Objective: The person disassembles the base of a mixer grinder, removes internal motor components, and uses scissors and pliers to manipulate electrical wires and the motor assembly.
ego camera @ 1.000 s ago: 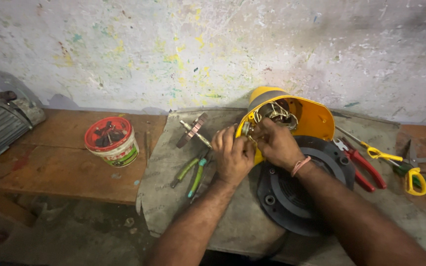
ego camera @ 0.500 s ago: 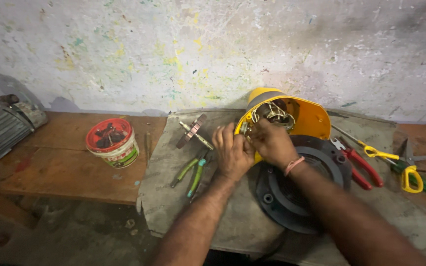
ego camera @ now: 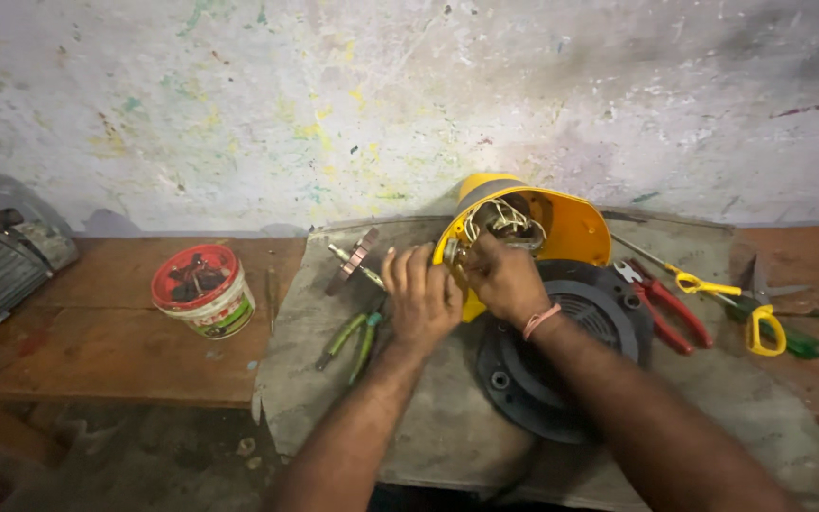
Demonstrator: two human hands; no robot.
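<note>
Much of the work is hidden behind the hands. The left hand point(ego camera: 421, 296) has its fingers pressed together and curled against the near rim of the yellow motor housing point(ego camera: 569, 226); what its fingertips pinch, if anything, cannot be seen from the back of the hand. The right hand point(ego camera: 504, 280), with a pink band at the wrist, reaches into the open mouth of the housing, fingers bunched around the tangle of wires point(ego camera: 504, 220) there; whether it grips a wire or only touches them is hard to make out.

The housing lies tipped on its side, its opening turned toward the person, resting on the far edge of a black round base point(ego camera: 561, 379) that sits on a grey cloth point(ego camera: 428, 427) over the wooden bench point(ego camera: 97, 351). The hands meet at the housing's left rim.

Green-handled pliers point(ego camera: 353, 339) lie just beside the left wrist. A small rotor shaft point(ego camera: 353, 261) lies near the left fingertips. Red-handled pliers point(ego camera: 665, 303) and yellow-handled scissors point(ego camera: 760, 322) lie to the right. A red-rimmed tub point(ego camera: 203, 291) stands well apart at the left.
</note>
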